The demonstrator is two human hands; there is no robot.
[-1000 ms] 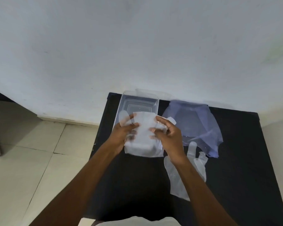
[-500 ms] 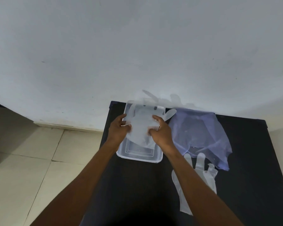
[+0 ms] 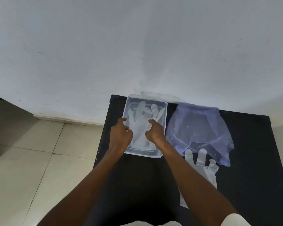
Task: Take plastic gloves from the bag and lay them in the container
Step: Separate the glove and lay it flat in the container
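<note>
A clear plastic container (image 3: 160,155) stands at the back left of the black table. A translucent plastic glove (image 3: 141,123) lies flat inside it, fingers pointing to the wall. My left hand (image 3: 120,136) rests at the container's left rim, fingertips on the glove's left edge. My right hand (image 3: 154,132) pinches the glove's right side inside the container. A bluish see-through bag (image 3: 198,128) lies to the right of the container. Another plastic glove (image 3: 203,168) lies flat on the table below the bag, partly hidden by my right forearm.
The black table (image 3: 252,168) stands against a white wall (image 3: 137,46). Tiled floor (image 3: 31,160) lies past the table's left edge. The container's back rim touches the wall.
Both hands lowered the glove from above the container down into it, where it now lies spread flat. The view has shifted slightly.
</note>
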